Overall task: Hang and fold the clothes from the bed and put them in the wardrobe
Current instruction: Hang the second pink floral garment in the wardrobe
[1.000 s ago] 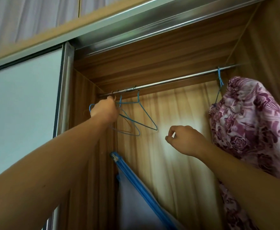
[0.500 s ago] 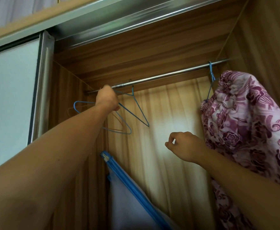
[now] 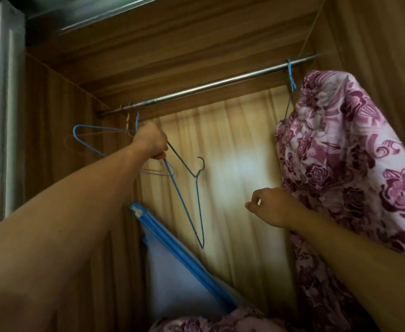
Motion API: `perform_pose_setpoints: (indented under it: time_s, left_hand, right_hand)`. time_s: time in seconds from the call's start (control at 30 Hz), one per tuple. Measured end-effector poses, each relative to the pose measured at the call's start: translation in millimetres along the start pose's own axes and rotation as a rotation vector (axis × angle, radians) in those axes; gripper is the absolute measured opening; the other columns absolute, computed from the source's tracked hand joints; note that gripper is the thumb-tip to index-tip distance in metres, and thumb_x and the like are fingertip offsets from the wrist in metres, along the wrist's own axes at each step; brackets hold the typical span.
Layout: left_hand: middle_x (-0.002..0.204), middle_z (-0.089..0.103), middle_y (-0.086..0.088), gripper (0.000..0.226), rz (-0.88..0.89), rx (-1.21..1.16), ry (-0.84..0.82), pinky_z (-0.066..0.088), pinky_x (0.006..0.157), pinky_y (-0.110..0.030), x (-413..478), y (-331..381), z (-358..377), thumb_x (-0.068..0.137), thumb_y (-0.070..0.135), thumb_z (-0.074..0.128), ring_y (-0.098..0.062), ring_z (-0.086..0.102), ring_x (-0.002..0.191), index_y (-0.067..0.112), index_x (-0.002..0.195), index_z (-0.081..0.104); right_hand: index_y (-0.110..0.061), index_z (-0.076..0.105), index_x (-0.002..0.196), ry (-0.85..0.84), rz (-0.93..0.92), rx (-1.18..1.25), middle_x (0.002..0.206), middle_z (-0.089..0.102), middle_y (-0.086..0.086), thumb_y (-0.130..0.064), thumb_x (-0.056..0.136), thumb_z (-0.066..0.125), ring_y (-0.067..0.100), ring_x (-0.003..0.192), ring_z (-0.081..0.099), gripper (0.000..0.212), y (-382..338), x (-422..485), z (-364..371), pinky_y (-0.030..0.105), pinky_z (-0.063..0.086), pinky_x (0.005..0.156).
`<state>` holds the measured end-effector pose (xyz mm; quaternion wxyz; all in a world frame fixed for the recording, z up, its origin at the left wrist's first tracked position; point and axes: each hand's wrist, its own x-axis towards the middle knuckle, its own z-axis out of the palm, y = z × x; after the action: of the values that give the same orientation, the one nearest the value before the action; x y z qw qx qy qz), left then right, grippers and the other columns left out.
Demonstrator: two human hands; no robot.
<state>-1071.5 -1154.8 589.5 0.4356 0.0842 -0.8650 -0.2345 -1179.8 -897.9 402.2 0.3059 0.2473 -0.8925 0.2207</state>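
My left hand (image 3: 151, 140) grips a blue wire hanger (image 3: 198, 200) that is off the metal rail (image 3: 208, 83) and tilted, its hook pointing right. Other wire hangers (image 3: 86, 140) still hang from the rail's left end, behind that hand. A purple-and-white floral garment (image 3: 345, 164) hangs on a blue hanger (image 3: 290, 75) at the rail's right end. My right hand (image 3: 272, 207) hovers lower in the middle, fingers loosely curled and holding nothing, just left of the garment.
A blue-edged pale fabric bag (image 3: 172, 271) leans in the wardrobe's lower left. More floral cloth (image 3: 208, 319) shows at the bottom edge. The sliding door frame (image 3: 7, 92) stands at the left; wooden walls close both sides.
My left hand has lifted one blue hanger off the rail and lowered it, so it now hangs tilted below the hand. The right hand has barely moved. The view has shifted left.
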Motion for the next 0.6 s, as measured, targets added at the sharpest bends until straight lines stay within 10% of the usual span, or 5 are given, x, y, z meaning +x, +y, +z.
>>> perform_pose_setpoints:
  time_s: [0.23, 0.37, 0.5, 0.6]
  left_hand:
    - [0.059, 0.047, -0.007, 0.034, -0.003, -0.222, 0.014, 0.026, 0.040, -0.019, -45, -37, 22, 0.099, 0.020, 0.042, -0.021, 0.039, 0.040, 0.010, 0.069, 0.055]
    - [0.058, 0.045, -0.006, 0.032, -0.064, -0.317, 0.048, 0.021, 0.034, -0.012, -77, -70, 30, 0.097, 0.022, 0.044, -0.012, 0.034, 0.033, 0.010, 0.071, 0.059]
    - [0.064, 0.053, -0.015, 0.034, -0.030, -0.334, 0.075, 0.035, 0.049, -0.026, -105, -104, 40, 0.094, 0.023, 0.045, -0.022, 0.049, 0.053, 0.013, 0.063, 0.057]
    - [0.083, 0.067, -0.017, 0.041, 0.009, 0.109, 0.024, 0.043, 0.068, -0.034, -124, -132, 45, 0.088, 0.044, 0.043, -0.034, 0.063, 0.082, 0.011, 0.079, 0.067]
  right_hand:
    - [-0.014, 0.053, 0.083, -0.309, 0.028, 0.164, 0.098, 0.057, 0.003, -0.061, 0.103, 0.028, 0.025, 0.099, 0.057, 0.057, -17, -10, 40, 0.034, 0.044, 0.092]
    - [-0.017, 0.051, 0.115, -0.336, 0.178, 0.483, 0.112, 0.054, -0.003, -0.095, 0.077, 0.020, 0.020, 0.105, 0.056, 0.092, -25, -18, 60, 0.041, 0.047, 0.099]
    - [-0.015, 0.058, 0.116, -0.303, 0.320, 0.996, 0.102, 0.071, 0.007, -0.057, 0.103, 0.040, 0.022, 0.092, 0.069, 0.048, -38, -29, 74, 0.039, 0.054, 0.083]
    - [-0.013, 0.061, 0.097, -0.220, 0.328, 1.086, 0.072, 0.059, 0.004, -0.043, 0.107, 0.041, 0.016, 0.060, 0.055, 0.038, -51, -35, 86, 0.029, 0.043, 0.062]
